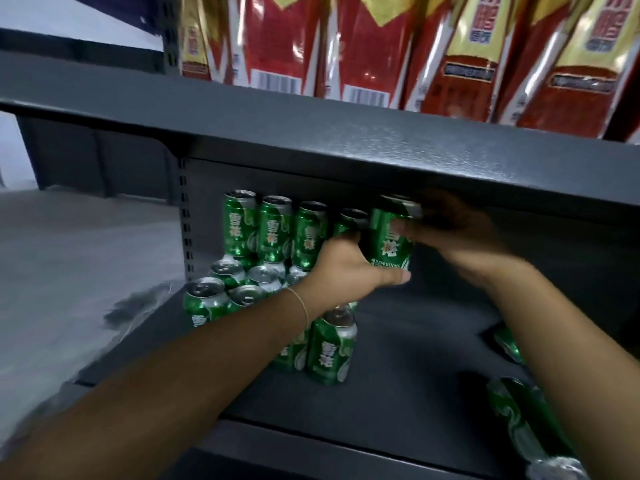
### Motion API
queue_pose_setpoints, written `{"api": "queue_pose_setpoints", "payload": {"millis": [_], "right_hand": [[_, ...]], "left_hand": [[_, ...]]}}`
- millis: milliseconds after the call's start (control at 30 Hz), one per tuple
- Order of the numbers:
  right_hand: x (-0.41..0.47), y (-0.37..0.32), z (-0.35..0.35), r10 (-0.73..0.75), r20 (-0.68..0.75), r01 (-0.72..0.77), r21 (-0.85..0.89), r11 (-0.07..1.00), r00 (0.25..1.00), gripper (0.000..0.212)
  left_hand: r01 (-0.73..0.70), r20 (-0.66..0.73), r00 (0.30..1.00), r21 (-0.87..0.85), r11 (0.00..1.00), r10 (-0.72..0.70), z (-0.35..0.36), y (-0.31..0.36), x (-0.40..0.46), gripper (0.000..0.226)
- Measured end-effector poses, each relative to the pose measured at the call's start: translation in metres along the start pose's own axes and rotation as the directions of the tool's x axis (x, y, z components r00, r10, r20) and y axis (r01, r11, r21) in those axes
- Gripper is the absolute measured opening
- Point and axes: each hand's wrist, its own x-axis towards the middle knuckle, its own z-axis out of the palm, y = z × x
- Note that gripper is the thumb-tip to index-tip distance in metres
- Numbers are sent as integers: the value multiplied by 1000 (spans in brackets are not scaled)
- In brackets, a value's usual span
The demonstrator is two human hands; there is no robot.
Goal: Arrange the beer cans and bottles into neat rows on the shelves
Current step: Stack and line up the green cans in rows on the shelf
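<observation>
Can (389, 242) upright (green) between left hand (349, 268), right hand (453, 233).

Readable text, as I log it: held green can (389, 242), "REFRESHING" in white near its base, Chinese characters above. Standing green cans (240, 225), "雪花" vertically. Red packages (464, 57) overhead: barcodes, Chinese print too blurred for me.

Green-and-silver cans (332, 351) on dark grey shelf (398, 375); red-yellow packets (277, 39) above.
</observation>
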Motion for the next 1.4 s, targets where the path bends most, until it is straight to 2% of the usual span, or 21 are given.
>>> {"api": "queue_pose_setpoints", "payload": {"millis": [133, 200, 267, 367, 433, 533, 633, 700, 800, 867, 1033, 1133, 1267, 1400], "right_hand": [[1, -11, 45, 16, 93, -15, -3, 1000, 996, 61], [6, -13, 66, 29, 125, -26, -24, 999, 992, 65], [11, -15, 88, 62, 129, -55, -52, 997, 990, 83], [19, -13, 122, 116, 110, -109, -63, 992, 987, 111], [24, -12, 144, 128, 92, -121, -73, 990, 988, 119], [26, -18, 176, 134, 40, -128, -115, 985, 990, 111], [30, -19, 201, 144, -8, -144, -143, 979, 990, 100], [32, -19, 212, 150, -20, -151, -162, 975, 988, 98], [36, -16, 223, 156, -25, -158, -167, 973, 987, 84], [38, -11, 229, 153, -19, -154, -172, 973, 988, 77], [44, -2, 244, 198, -66, -207, -181, 961, 978, 87], [46, 2, 251, 195, -58, -203, -196, 960, 979, 93], [45, 2, 255, 222, -50, -227, -214, 950, 974, 90], [44, 5, 260, 221, -57, -228, -210, 951, 974, 93]], "left_hand": [[-44, -84, 996, 7, 999, 44, -38, -11, -10, 43], [-80, -90, 993, 21, 997, 81, -57, -20, -15, 38], [-96, -91, 991, 45, 994, 100, -76, -31, -20, 36], [-77, -113, 990, 44, 996, 81, -102, -51, -23, 45], [-65, -118, 990, 50, 997, 71, -119, -64, -24, 49], [-25, -98, 995, 62, 998, 31, -143, -83, -22, 69], [46, -9, 999, 66, 997, -45, -165, -97, -20, 82], [84, 35, 996, 87, 993, -87, -174, -107, -18, 71], [125, 25, 992, 54, 991, -127, -185, -115, -17, 46], [149, -2, 989, 44, 988, -150, -188, -120, -15, 46], [166, -37, 985, -70, 984, -168, -190, -129, -7, 58], [157, -74, 984, -81, 984, -163, -193, -135, -5, 48], [202, -62, 975, -139, 969, -213, -196, -134, -11, 36], [212, -28, 975, -173, 962, -220, -197, -132, -13, 50]]}}
